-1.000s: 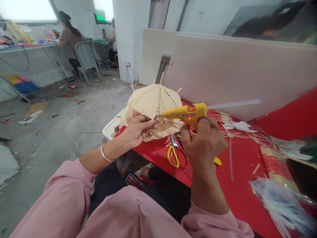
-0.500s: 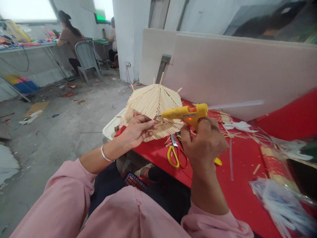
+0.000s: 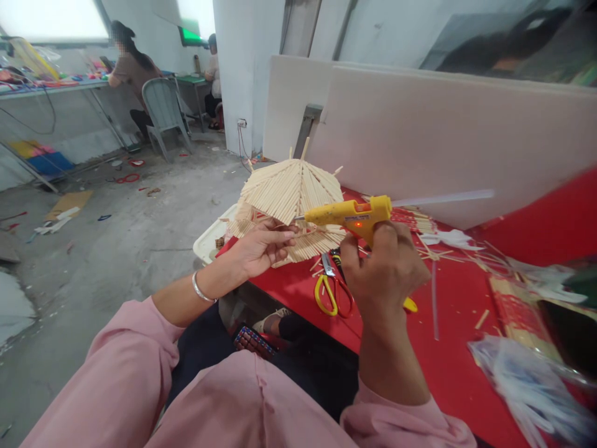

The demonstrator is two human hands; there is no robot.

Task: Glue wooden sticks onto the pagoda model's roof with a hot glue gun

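Observation:
My right hand [image 3: 385,258] is wrapped round the grip of a yellow hot glue gun [image 3: 347,213], its red light lit. The metal nozzle points left and ends at the lower front edge of a tiered roof model [image 3: 293,183] built of pale wooden sticks. Just left of the nozzle, my left hand [image 3: 261,246] is closed in a pinch under that edge. A thin pale stick shows faintly at its fingertips; the fingers hide most of it. Below the model, scissors [image 3: 329,289] with one yellow and one red handle lie on the red table [image 3: 392,373].
A white tray [image 3: 205,239] sits at the model's left. Right on the table are bundled sticks [image 3: 520,311], a crossed-stick piece [image 3: 435,255], a plastic bag [image 3: 527,379] and a dark phone-like slab [image 3: 571,333]. Pale boards [image 3: 420,137] lean behind. Two people sit at far tables near a grey chair [image 3: 163,106].
Both hands, the glue gun and the model keep nearly the same places. The view has shifted very slightly.

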